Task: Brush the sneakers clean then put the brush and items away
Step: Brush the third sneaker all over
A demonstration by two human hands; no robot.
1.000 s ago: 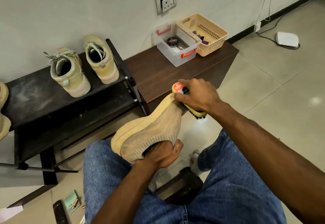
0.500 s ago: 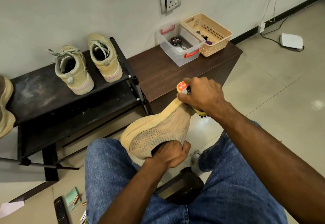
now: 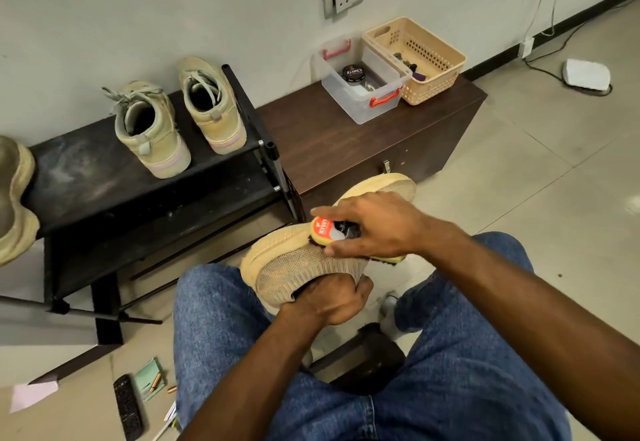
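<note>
Hands: left [image 3: 329, 298] grips sneaker [image 3: 304, 260] opening, right [image 3: 377, 226] clasps brush [image 3: 327, 232] on its sole edge | step: brushing | next: likely further strokes, then brush to clear box [image 3: 360, 108] beyond sneaker

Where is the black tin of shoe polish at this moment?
In the head view, the black polish tin lies inside the clear plastic box on the brown cabinet, against the wall, with the beige basket just right of it.

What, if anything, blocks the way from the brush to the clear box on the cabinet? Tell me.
Nothing visible does. The right hand holds the brush against the sneaker; the bare cabinet top lies between it and the open clear box.
</note>
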